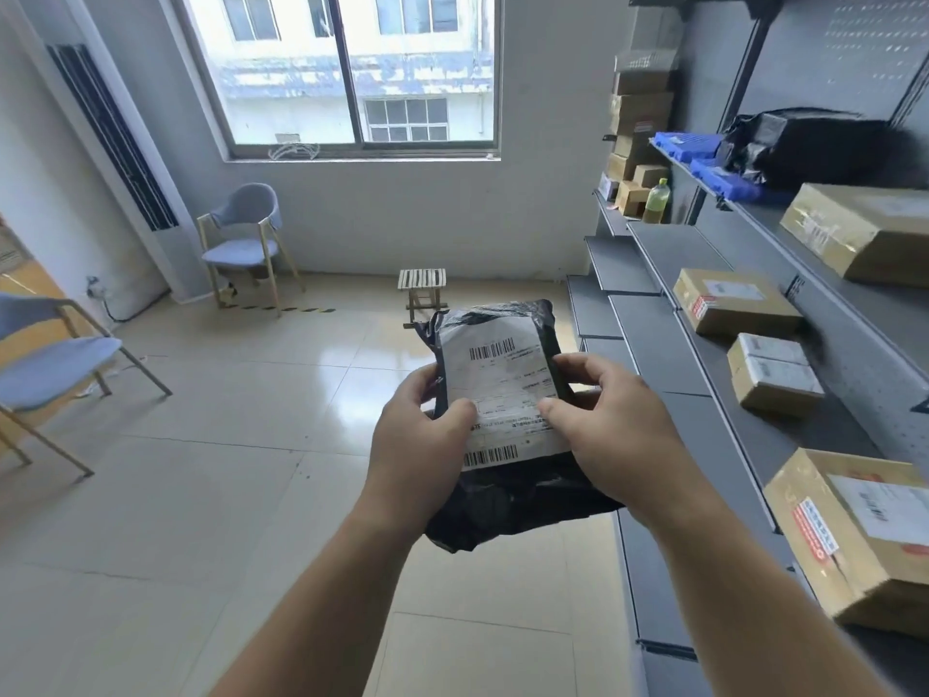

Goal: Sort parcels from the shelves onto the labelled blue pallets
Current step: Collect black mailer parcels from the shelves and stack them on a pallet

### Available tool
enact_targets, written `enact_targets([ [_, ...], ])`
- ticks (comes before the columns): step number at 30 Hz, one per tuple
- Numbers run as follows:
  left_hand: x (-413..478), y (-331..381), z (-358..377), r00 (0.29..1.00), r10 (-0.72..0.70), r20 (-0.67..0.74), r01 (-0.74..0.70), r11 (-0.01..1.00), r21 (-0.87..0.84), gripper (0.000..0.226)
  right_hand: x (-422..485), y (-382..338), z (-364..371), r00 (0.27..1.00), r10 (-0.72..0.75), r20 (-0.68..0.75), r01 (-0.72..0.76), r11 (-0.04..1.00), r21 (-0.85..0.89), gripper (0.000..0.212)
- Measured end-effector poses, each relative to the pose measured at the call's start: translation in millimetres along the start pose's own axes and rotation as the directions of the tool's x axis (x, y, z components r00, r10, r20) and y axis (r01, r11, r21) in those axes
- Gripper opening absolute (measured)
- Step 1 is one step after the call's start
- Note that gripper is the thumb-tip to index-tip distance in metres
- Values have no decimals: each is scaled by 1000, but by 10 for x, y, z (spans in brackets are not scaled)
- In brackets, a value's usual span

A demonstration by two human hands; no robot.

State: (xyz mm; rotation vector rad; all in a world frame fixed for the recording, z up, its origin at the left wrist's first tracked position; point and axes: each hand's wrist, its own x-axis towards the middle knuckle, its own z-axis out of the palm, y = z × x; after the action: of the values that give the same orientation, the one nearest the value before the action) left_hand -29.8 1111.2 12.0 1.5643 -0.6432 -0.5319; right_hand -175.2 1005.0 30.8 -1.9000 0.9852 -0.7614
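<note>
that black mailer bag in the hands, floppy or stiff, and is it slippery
Probably floppy: the black mailer bag is crumpled and sags below the left hand and right hand. Likely light, since thumbs and fingers alone pinch it. Its glossy film looks somewhat slippery; the paper label may grip better.

Single head-worn wide-angle view, facing forward-down; left hand [422, 435], right hand [613, 425] near, low centre; shelves [658, 344] right, window [352, 67] far ahead.

Grey metal shelves [668, 344] along the right wall.
Middle tier: flat box [734, 301], taped and labelled; smaller box [774, 374] just beside it.
Lower tier: large carton [854, 535].
Upper tiers: long carton [864, 233], black poly bag [824, 143], blue bins [688, 143].
Far end: green bottle [657, 201] beside stacked cartons [641, 113].
Tiled floor [201, 470]: blue chairs [246, 233], slatted stool [422, 289].
</note>
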Motion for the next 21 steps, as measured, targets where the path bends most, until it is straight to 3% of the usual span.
enact_targets([
  [12,2470,-37,157,989,20,148,-15,999,-35,33,2175,-24,613,988,58,-143,-67,996,-55,40],
  [21,3863,-89,672,963,10,269,-11,1000,1,44,3427,257,716,961,128,-245,-148,987,-66,43],
])
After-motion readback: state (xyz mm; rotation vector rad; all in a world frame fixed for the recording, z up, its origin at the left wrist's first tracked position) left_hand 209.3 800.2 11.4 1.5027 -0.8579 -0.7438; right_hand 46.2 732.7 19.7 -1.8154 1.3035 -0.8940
